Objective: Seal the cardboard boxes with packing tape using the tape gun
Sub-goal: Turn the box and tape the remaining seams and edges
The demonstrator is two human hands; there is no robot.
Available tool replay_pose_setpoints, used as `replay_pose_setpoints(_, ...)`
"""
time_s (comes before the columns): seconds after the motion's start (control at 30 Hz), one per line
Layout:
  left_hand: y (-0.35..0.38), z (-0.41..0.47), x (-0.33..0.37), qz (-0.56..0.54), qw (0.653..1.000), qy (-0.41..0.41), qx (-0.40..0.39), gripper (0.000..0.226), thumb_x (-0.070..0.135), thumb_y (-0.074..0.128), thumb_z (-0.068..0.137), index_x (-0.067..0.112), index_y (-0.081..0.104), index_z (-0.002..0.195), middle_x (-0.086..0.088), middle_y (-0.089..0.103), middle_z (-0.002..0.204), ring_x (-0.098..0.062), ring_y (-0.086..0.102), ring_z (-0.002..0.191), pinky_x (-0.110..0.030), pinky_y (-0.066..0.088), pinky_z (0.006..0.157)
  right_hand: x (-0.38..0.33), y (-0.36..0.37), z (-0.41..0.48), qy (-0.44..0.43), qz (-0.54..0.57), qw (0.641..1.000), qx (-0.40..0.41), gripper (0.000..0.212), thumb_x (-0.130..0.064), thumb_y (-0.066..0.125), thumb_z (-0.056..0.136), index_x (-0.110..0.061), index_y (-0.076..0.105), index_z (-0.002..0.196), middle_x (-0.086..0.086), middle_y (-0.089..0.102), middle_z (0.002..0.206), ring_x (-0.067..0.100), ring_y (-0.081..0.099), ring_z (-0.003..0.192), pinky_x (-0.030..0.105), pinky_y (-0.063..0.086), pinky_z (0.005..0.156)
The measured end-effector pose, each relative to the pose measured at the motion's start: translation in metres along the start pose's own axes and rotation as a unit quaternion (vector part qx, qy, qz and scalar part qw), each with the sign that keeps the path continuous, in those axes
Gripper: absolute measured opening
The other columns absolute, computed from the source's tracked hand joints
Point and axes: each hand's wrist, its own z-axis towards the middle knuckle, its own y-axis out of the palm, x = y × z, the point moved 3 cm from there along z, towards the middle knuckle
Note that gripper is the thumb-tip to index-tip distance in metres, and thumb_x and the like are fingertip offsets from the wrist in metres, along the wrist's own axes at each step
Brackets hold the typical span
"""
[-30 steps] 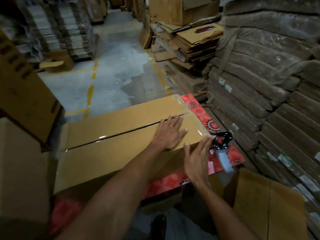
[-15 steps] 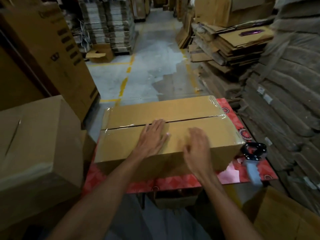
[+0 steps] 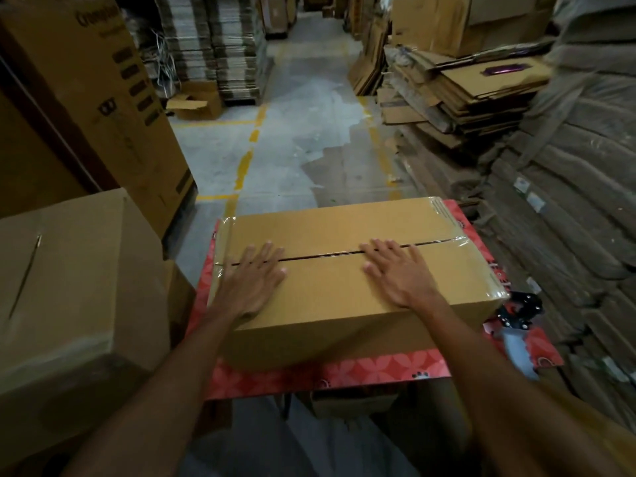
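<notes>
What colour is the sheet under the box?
Red with a pale flower-like pattern, clearest in the head view along the sheet below the box.

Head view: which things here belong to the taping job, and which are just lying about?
Job: box, with left hand and right hand flat on top; tape gun lying on the red board at right.
Lying about: carton at left; tall printed carton; flat cardboard stacks; small open box on the floor.
</notes>
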Motion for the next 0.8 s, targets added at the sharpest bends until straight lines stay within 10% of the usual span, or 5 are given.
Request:
replay_pose_setpoints(0.27, 0.003, -0.008, -0.058, -0.176, 0.977, -0.121, 0.016, 0.076, 0.068, 0.028, 0.096, 0.034, 0.006, 0.161, 0.011, -0.005, 0.168, -0.024, -0.002, 0.155, -0.054, 0.01, 0.123, 0.067, -0.011, -0.061, 0.236, 0.05, 0.961, 0.132, 0.065, -0.055, 0.018, 0.098, -0.016, 0.034, 0.148, 0.013, 0.03, 0.159, 0.033, 0.023, 0.147, 0.06, 0.019, 0.117)
replay_pose_setpoints(0.43, 0.005, -0.011, -0.06, -0.197, 0.973, -0.119, 0.031, 0.077, 0.065, 0.033, 0.098, 0.029, 0.008, 0.161, 0.011, -0.001, 0.168, -0.019, 0.009, 0.154, -0.054, 0.015, 0.122, -0.047, 0.035, -0.121, 0.275, 0.187, 0.939, 0.089, 0.08, -0.071, 0.02, 0.094, -0.029, -0.007, 0.157, 0.013, -0.024, 0.162, 0.047, -0.008, 0.148, 0.062, 0.011, 0.119)
replay_pose_setpoints(0.57, -0.007, -0.032, -0.04, -0.187, 0.966, -0.169, 0.048, 0.075, 0.055, 0.036, 0.103, 0.014, 0.011, 0.161, -0.003, 0.003, 0.169, -0.026, 0.012, 0.154, -0.044, 0.011, 0.122, -0.054, 0.038, -0.089, 0.234, 0.348, 0.902, 0.105, 0.093, -0.064, 0.049, 0.091, -0.027, -0.005, 0.158, 0.004, -0.047, 0.152, 0.04, -0.027, 0.142, 0.06, 0.025, 0.109)
replay_pose_setpoints(0.7, -0.006, -0.091, 0.018, -0.122, 0.958, -0.258, 0.031, 0.076, 0.053, 0.03, 0.103, -0.003, 0.027, 0.153, -0.027, 0.025, 0.158, -0.04, 0.036, 0.14, -0.042, 0.034, 0.111, -0.005, 0.011, -0.026, 0.146, 0.343, 0.92, 0.119, 0.076, -0.037, 0.058, 0.097, -0.014, 0.018, 0.157, 0.021, -0.002, 0.164, 0.04, 0.018, 0.148, 0.053, 0.03, 0.114)
replay_pose_setpoints(0.8, -0.018, -0.124, 0.064, -0.052, 0.979, -0.163, 0.108, 0.046, 0.051, 0.042, 0.097, 0.016, 0.066, 0.116, -0.012, 0.068, 0.116, -0.031, 0.063, 0.107, -0.036, 0.047, 0.088, 0.003, -0.007, 0.006, 0.157, 0.319, 0.927, 0.124, 0.061, -0.022, 0.062, 0.094, -0.003, 0.035, 0.145, 0.028, 0.047, 0.14, 0.045, 0.05, 0.126, 0.043, 0.044, 0.1)
